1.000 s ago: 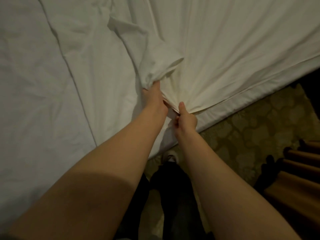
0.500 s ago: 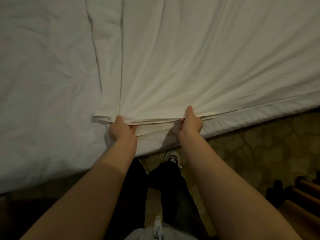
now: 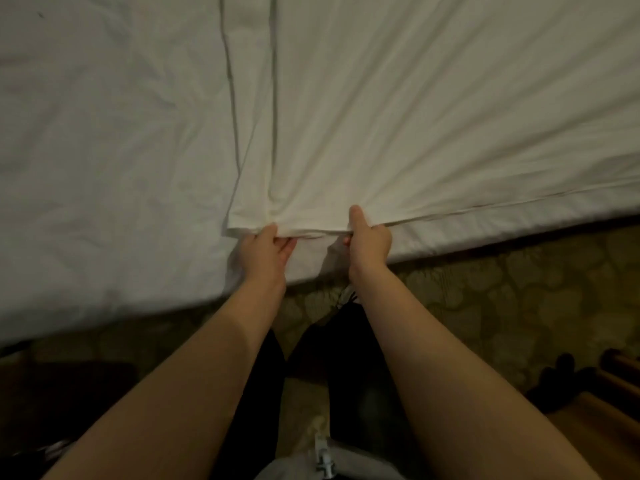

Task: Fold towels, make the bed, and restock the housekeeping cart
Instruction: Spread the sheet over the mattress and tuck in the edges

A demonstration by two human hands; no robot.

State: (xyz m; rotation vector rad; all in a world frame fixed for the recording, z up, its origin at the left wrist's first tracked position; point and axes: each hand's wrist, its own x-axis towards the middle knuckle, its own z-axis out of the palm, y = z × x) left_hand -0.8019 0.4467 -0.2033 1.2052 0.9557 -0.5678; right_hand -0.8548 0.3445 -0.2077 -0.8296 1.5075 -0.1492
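Bed (image 3: 104, 168): fills the upper frame, mattress covered in a white under-layer, lightly creased, near edge running diagonally above the floor. Judged part-made; no pillows or blanket in view.

Sheet (image 3: 433, 116): white top layer, spread over the right and centre of the bed. Its left border lies as a folded band running up the middle; its near hem sits along the mattress edge. Creases fan out from the two grip points, so it reads as under tension and not yet smooth. Left portion of the bed is uncovered by it. Judged: spreading and aligning in hand; tucking and finishing left to do.

Floor (image 3: 519, 289): patterned carpet below the bed edge; the person's dark-clad legs stand on it, close to the bed.

Furniture (image 3: 616, 410): brown wooden piece at lower right, kind unclear.

Right hand (image 3: 369, 237): closed on the sheet hem, thumb on top, fingers (image 3: 348, 241) curled under the edge.

Left hand (image 3: 268, 249): closed on the hem at the sheet's near-left corner, thumb above, fingers (image 3: 287, 244) beneath. The two hands are near each other along the same edge.

Towels, cart: not in view; state of folding and restocking cannot be told.
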